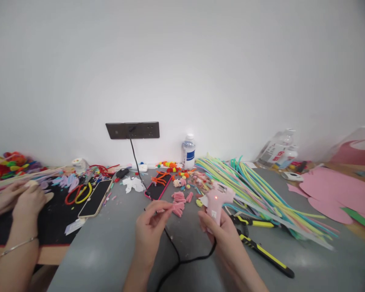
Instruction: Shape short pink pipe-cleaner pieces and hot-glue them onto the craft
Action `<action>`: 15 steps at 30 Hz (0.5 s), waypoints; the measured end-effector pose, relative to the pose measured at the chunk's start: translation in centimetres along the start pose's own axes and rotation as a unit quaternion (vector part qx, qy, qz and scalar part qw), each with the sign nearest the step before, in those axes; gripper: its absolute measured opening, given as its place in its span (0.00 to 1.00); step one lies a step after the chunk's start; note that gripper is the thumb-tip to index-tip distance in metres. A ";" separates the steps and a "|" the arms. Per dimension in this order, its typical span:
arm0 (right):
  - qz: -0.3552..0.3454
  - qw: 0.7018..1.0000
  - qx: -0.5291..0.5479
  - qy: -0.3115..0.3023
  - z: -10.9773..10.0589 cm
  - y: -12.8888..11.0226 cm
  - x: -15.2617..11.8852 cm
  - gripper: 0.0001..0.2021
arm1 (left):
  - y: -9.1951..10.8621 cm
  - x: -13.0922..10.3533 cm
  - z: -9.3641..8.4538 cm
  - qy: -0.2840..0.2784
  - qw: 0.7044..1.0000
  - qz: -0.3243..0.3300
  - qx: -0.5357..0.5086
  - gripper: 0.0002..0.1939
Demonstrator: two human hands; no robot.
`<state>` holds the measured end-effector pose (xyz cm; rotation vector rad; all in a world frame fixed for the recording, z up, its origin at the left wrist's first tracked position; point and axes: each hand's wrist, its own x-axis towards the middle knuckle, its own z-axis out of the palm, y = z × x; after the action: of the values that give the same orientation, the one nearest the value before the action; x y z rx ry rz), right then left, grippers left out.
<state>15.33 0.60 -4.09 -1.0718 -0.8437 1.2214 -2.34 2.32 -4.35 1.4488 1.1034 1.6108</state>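
My right hand (217, 227) is wrapped around a pink hot glue gun (217, 200), which has a small red light on and a black cord (197, 258) trailing from its handle. My left hand (153, 221) is closed in a pinch, with a short pink pipe-cleaner piece (178, 209) at its fingertips. Just beyond it lie more pink fuzzy pieces (178, 197) on the grey table. A small pink figure with eyes (179, 182) sits behind them. Left of that, a phone (158, 187) has orange pipe-cleaner bits (161, 178) on top.
Yellow-and-black pliers (264, 251) lie right of my right hand, by a big bundle of pastel pipe cleaners (246, 182). A bottle (188, 152) stands against the wall. Pink sheets (325, 190) lie at right. Another person's hands (27, 200) work at left near scissors (79, 194).
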 end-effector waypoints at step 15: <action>-0.025 0.999 -0.044 -0.020 1.9 -0.5 1.0 0.19 | -0.3 -0.6 0.9 -0.048 0.995 -0.037 -0.083 0.04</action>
<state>13.89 1.94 -3.06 -1.0939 -0.9563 1.1769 -1.40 1.96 -4.84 1.3459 0.9358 1.5266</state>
